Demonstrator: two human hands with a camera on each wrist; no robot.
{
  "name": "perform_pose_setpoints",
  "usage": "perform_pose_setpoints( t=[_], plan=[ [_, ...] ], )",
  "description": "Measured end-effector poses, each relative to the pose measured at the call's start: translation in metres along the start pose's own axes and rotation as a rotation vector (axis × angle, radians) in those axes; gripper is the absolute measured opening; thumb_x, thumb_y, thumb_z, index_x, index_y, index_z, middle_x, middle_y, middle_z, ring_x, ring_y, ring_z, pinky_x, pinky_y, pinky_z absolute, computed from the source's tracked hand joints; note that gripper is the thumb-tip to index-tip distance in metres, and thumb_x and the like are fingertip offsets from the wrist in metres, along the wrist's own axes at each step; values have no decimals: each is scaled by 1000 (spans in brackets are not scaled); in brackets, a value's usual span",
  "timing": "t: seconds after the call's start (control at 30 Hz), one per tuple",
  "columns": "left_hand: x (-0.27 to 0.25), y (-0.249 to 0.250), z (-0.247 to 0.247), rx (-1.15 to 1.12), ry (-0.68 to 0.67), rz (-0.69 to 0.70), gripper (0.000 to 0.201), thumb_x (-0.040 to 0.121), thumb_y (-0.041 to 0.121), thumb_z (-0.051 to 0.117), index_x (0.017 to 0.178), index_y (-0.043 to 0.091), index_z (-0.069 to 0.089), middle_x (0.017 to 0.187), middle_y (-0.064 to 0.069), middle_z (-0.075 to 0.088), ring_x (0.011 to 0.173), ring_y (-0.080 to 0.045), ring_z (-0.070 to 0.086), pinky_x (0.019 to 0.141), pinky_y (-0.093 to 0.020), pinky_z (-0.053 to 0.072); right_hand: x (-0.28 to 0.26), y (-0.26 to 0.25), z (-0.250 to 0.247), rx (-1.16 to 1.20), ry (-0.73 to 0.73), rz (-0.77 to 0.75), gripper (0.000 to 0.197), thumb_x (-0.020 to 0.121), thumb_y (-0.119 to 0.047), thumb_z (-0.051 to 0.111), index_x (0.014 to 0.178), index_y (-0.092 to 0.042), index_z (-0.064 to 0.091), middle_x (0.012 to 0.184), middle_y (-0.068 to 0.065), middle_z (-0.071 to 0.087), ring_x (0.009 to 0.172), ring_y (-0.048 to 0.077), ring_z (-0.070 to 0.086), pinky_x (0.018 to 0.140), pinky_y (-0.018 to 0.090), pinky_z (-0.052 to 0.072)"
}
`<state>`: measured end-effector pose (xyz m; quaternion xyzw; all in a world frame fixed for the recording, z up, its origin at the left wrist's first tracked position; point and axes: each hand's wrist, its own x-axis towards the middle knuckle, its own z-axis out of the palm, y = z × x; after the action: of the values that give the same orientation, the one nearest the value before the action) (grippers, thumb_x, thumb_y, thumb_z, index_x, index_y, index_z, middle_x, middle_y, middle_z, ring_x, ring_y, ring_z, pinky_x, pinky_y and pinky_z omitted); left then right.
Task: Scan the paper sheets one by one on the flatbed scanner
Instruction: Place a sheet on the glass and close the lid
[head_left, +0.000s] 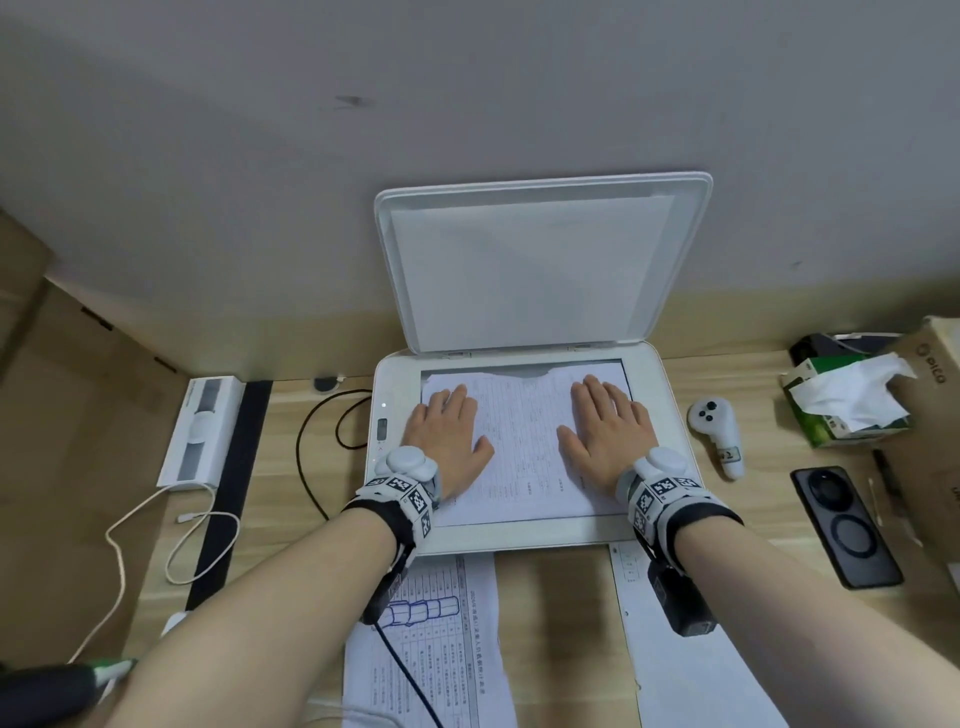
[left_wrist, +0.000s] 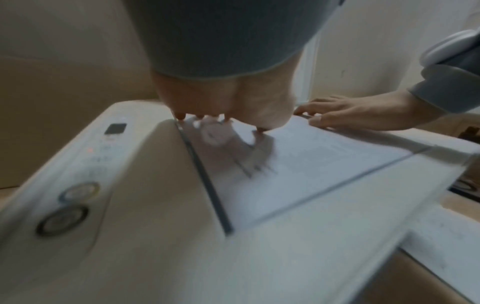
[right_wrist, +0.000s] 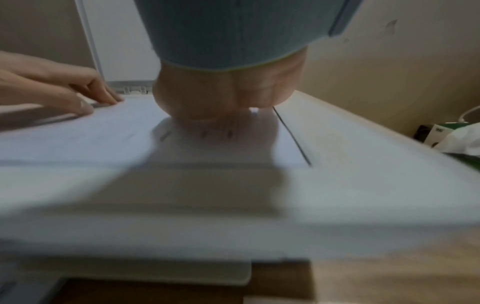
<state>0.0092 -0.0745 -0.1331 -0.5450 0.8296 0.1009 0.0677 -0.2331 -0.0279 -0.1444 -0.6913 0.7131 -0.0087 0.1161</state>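
The white flatbed scanner (head_left: 660, 395) sits mid-desk with its lid (head_left: 540, 265) propped open against the wall. A printed paper sheet (head_left: 524, 447) lies on the glass, its far edge torn or crumpled. My left hand (head_left: 447, 431) lies flat on the sheet's left side and my right hand (head_left: 605, 431) flat on its right side, fingers straight. In the left wrist view the left hand (left_wrist: 221, 107) presses the sheet (left_wrist: 324, 156); in the right wrist view the right hand (right_wrist: 221, 98) does the same on the sheet (right_wrist: 78, 131). Two more sheets lie in front of the scanner, a printed form (head_left: 441, 649) and another sheet (head_left: 691, 670).
Right of the scanner lie a white controller (head_left: 714, 428), a tissue box (head_left: 852, 400), a cardboard box (head_left: 930, 415) and a black phone (head_left: 844, 525). On the left are a white boxed item (head_left: 200, 431), a black cable (head_left: 322, 441) and a white cable (head_left: 156, 540).
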Motion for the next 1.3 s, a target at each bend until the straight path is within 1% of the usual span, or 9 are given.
perform_pose_setpoints(
  t=[0.13,0.3,0.37,0.53,0.7,0.93,1.03,1.1,1.3],
  plan=[
    [17,-3,-50,-158,141,30,29,89,32,45,112,14,50,117,-1,51,104,-21,48,81,-36,43,13,-4,-32,-41,-9,-39,55,90,-55,28,131,-20,39,139,3,43,121,27,42,103,41,33],
    [48,-10,-154,-192,678,120,42,75,13,55,117,12,54,114,-5,53,104,-25,46,87,-39,44,35,-13,-96,79,250,-84,47,87,-33,48,129,-13,51,135,6,50,120,30,49,106,39,35],
    [54,-18,-183,-179,718,27,56,72,15,58,128,11,49,127,-8,50,116,-28,43,96,-39,39,39,-16,-127,90,338,-97,52,83,-25,57,132,-10,49,138,9,48,122,33,47,107,41,36],
    [47,-22,-211,-19,545,-89,56,75,20,56,130,11,46,125,-10,51,115,-32,46,97,-40,34,37,-29,-177,16,429,-159,64,81,-15,62,141,-8,41,150,12,39,134,32,38,114,39,30],
    [22,-16,-224,9,359,-21,13,84,27,50,91,18,53,91,-7,63,81,-32,56,65,-32,38,23,-39,-182,-110,468,-288,77,82,-21,67,149,-11,33,154,8,34,146,28,26,120,43,25],
    [-24,-8,-188,-11,90,13,21,75,33,53,77,14,61,68,-4,61,64,-29,55,53,-25,39,-3,-55,-147,-159,591,-299,38,77,-25,75,112,-16,65,93,3,68,89,30,62,100,35,35],
    [-36,-1,-167,-78,2,35,29,83,32,53,110,19,58,105,-8,67,90,-31,62,66,-30,44,-14,-59,-140,-128,421,-237,6,82,-29,66,86,-24,66,80,2,67,77,31,61,74,35,44],
    [-44,3,-142,-160,-141,36,55,90,32,55,139,13,40,143,-13,47,121,-32,53,88,-37,46,-26,-61,-127,-158,181,-195,14,85,-36,57,81,-23,58,86,1,61,80,29,60,66,32,50],
    [-81,4,-44,43,-179,79,100,89,63,52,156,7,4,164,-15,-1,151,-28,3,120,-42,14,-62,-47,-50,-112,-121,-261,74,83,-53,68,140,-17,38,145,5,43,130,27,46,104,41,44]
  ],
)
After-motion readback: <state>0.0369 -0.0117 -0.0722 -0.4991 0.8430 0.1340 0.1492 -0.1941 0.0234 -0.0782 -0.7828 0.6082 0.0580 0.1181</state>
